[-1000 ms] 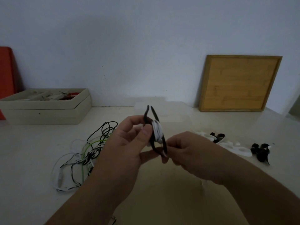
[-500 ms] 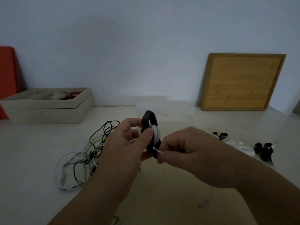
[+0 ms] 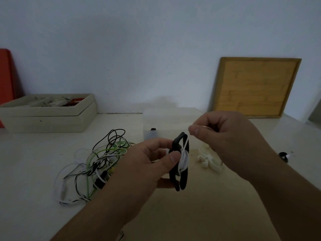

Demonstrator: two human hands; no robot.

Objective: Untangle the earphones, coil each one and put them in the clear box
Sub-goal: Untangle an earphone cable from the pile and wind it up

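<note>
My left hand (image 3: 152, 162) grips a black cord winder (image 3: 181, 176) with a white earphone cable (image 3: 184, 158) wrapped round its middle, thumb pressing on the wraps. My right hand (image 3: 225, 138), up and to the right of it, pinches the free end of that white cable, which runs taut from the winder to my fingertips. A tangle of black, white and green earphone cables (image 3: 97, 164) lies on the table to the left. The clear box (image 3: 166, 120) stands behind my hands, against the wall.
A beige tray (image 3: 48, 117) with small items sits at the back left beside a red board (image 3: 7, 79). A wooden board (image 3: 255, 87) leans on the wall at right. White winders (image 3: 208, 160) and a black one (image 3: 284, 156) lie on the table at right.
My right hand has risen up and to the right, drawing the white cable's end taut off the winder. My left hand has lowered slightly with the winder.
</note>
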